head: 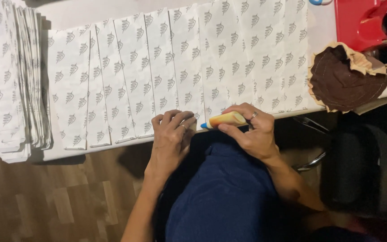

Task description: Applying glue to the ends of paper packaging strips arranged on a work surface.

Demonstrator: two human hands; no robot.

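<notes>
My right hand [252, 132] is closed around a glue stick [224, 120], an orange-yellow tube with a blue tip, held nearly flat with the tip pointing at my left hand [172, 130]. That tip sits at the near edge of the row of printed white paper sheets [175, 67], which lie fanned and overlapping across the white table [68, 18]. My left hand holds nothing: it lies palm down, fingers curled, pressing the near end of a sheet just beside the tip.

To do this stroke well, I judge I should keep the left hand's weight on the sheet so it cannot slide under the stick, and run the tip along the exposed strip only, staying off the sheet beneath. Light, even pressure seems best; thin paper would wrinkle under a hard push.

Further from the glue stick on the left-hand side lies a thick stack of the same printed sheets [5, 76]. On the opposite side, past my right hand, a brown round fabric piece with a tan frilled rim [343, 78] rests on the table edge, with a red plastic object [363, 20] behind it.
</notes>
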